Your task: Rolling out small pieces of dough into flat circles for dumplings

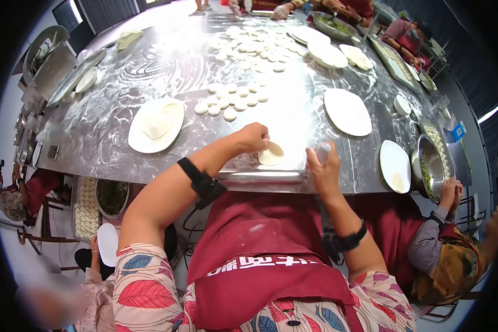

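My left hand [253, 138] pinches the edge of a thin round dough wrapper [271, 155], which lies near the table's front edge. To the right, my right hand [325, 166] is held over the table edge with curled fingers around something pale; I cannot tell what it is. Beyond my left hand lie several small flattened dough pieces [230, 114] on the floured metal table [297, 94]. A white plate [140, 145] with a stack of rolled wrappers [156, 123] stands to the left.
A bare white plate [347, 112] sits right of the middle. Many more dough pieces [260, 47] cover the far side. At right are another plate [394, 166], a metal bowl of green filling [426, 166] and a co-worker's hands [451, 191]. Trays of dumplings [87, 213] stand lower left.
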{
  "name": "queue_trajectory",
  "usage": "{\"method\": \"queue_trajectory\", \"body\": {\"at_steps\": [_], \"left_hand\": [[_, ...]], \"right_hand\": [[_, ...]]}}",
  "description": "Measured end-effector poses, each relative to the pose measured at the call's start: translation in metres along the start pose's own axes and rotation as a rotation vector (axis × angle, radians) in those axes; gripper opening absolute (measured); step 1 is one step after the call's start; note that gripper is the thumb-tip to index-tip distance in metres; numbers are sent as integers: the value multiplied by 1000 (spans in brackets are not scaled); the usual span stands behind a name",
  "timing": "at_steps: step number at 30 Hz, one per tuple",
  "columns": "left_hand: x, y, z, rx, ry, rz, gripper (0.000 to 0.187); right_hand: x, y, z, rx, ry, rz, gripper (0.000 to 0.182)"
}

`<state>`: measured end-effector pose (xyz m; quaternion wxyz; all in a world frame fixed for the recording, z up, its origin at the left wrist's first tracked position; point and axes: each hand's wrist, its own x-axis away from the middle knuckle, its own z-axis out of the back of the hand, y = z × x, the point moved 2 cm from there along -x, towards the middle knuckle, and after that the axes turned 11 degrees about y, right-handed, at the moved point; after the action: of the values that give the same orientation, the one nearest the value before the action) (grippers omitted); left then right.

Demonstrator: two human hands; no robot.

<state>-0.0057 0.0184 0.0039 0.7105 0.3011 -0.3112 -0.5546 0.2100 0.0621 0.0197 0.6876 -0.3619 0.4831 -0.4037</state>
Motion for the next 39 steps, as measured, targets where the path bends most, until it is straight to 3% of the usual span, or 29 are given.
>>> {"method": "queue_trajectory", "body": {"at_steps": [2,5,8,12,13,14,16,19,22,27,30,33,36,39], "left_hand": [[10,2,3,180,-84,167,19],[0,-2,-4,-74,18,-145,16],[-10,9,-6,-208,128,-86,15],[-6,18,-3,-213,-63,-95,14],[-9,7,-6,-169,-31,-110,15],[-6,2,-5,-80,-48,-26,15],[-2,-5,-2,83,-83,140,15],[4,-5,-3,-63,-34,-101,14],[-4,8,-4,-258,70,-120,15],[-7,10,-1,-280,-118,-134,20],[0,-5,0,49,-57,118,20],[6,1,-2,-19,-63,-10,18],[1,15,-5,-243,89,-121,18],[-4,16,-9,-226,18,-110,20]], "right_hand": [[6,2,3,-55,13,-18,21],[-36,10,-31,6,27,123,25],[-65,5,-62,115,45,193,27],[-38,18,-32,22,36,128,27],[-21,9,-17,28,10,38,26],[-8,-2,-4,31,-16,-57,25],[-1,-2,1,-12,-8,-41,25],[-21,6,-19,8,8,63,25],[-60,13,-56,149,55,192,26],[-24,3,-15,26,-18,57,24],[5,3,2,-53,25,71,23],[-24,8,-17,26,11,81,24],[-57,10,-51,66,27,157,26],[-51,11,-44,59,12,103,26]]}}
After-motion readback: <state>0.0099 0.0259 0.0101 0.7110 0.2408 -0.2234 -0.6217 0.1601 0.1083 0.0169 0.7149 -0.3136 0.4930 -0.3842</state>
